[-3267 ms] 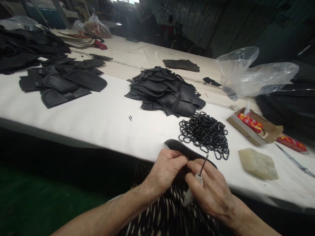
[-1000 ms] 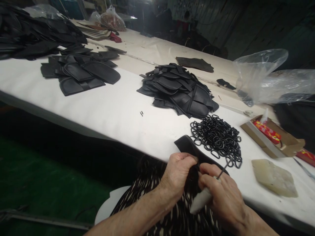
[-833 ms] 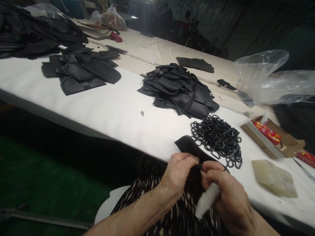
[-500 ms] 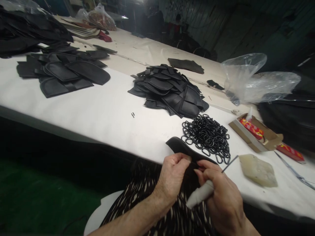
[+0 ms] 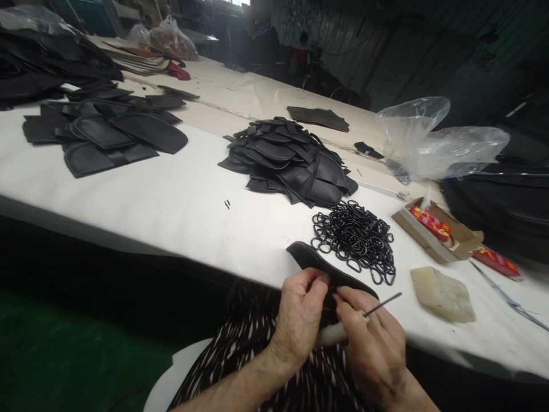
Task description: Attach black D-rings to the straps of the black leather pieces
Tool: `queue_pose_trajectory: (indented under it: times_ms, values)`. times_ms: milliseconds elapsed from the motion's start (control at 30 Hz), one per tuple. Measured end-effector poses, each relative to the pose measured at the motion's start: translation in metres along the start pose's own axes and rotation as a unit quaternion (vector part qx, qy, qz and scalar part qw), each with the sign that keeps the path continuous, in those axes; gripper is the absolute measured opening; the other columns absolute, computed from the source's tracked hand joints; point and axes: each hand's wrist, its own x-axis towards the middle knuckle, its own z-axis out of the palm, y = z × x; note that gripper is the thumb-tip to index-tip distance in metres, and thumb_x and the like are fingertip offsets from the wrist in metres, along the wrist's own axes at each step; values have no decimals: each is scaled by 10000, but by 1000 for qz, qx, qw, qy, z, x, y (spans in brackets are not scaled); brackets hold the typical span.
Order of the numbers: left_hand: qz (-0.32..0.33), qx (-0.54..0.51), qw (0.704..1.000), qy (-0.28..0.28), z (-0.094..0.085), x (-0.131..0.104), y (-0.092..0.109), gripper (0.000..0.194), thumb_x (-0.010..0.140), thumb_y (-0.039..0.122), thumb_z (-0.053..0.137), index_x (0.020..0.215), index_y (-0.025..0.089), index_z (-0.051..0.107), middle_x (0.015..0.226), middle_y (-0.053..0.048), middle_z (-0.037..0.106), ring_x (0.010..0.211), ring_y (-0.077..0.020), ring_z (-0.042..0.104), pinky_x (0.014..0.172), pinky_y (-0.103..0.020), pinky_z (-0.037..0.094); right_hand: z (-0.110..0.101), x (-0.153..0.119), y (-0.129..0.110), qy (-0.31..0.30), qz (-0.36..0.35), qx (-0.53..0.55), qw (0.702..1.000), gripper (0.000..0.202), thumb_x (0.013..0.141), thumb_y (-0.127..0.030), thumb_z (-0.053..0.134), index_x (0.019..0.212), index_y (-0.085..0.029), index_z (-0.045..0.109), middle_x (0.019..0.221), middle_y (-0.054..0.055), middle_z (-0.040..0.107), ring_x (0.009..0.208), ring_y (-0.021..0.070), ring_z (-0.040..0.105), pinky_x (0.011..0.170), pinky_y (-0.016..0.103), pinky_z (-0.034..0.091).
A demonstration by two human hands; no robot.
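My left hand is closed, thumb and fingers pinching a black leather-like piece with a rounded end at the table's front edge. My right hand is closed around an awl-like tool with a pale handle; its thin dark shaft points out to the right past the knuckles. The right fingertips also meet at the black piece, close to my left thumb. Whatever small part lies between the fingertips is hidden. Just beyond the piece is a heap of black metal D-rings.
Black stitched pieces form one pile mid-table and another at left. To the right are a yellowish wax-like block, an open cardboard box with red packets, scissors and a clear plastic bag.
My right hand has moved left, closer to my left hand, and the tool's shaft has tilted lower. The view has shifted slightly. The black piece stays in my left hand.
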Motion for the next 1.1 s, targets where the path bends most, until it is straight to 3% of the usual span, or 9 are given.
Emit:
queue_pose_trajectory:
  times_ms: [67,233,500,667,867,1100]
  values:
    - [-2,3,1000,5,0,0,0,196,831,260,478,699,150,573,681,-7,569,734,-161,519,677,-228,411,0,1,0,-7,22,15,1000,189,855,-23,396,876,-121,557,849,149,632,790,213,621,678,314,522]
    - [-1,-10,1000,4,3,-1,1,212,842,278,477,734,146,602,739,-25,632,780,-175,553,723,-231,429,-1,1,-1,-69,150,47,985,149,860,-64,419,804,-161,517,783,74,619,609,145,588,540,244,455]
    - [8,10,1000,10,4,-1,-1,215,843,281,465,705,149,565,710,-18,608,740,-159,531,695,-235,428,-3,5,-2,-111,210,132,962,159,830,-68,415,745,-199,449,646,9,523,549,130,510,494,225,414]
    - [-2,42,999,22,3,-1,-2,222,837,277,451,658,158,510,650,1,533,656,-131,456,596,-225,393,-3,6,-2,-105,203,180,957,209,810,-45,414,687,-214,404,658,2,514,551,110,493,494,201,409]
    - [-49,24,998,20,1,6,-2,215,824,305,444,659,172,481,582,32,438,564,-112,392,508,-228,331,-4,0,-15,-108,124,174,971,202,831,-101,409,670,-221,431,681,-4,564,527,107,522,474,214,387]
    - [-25,24,999,-10,-3,7,3,234,802,292,470,622,151,523,632,10,477,653,-128,405,599,-238,351,-11,12,4,-124,235,249,932,151,859,-120,481,761,-219,423,772,-10,570,621,89,552,560,190,434]
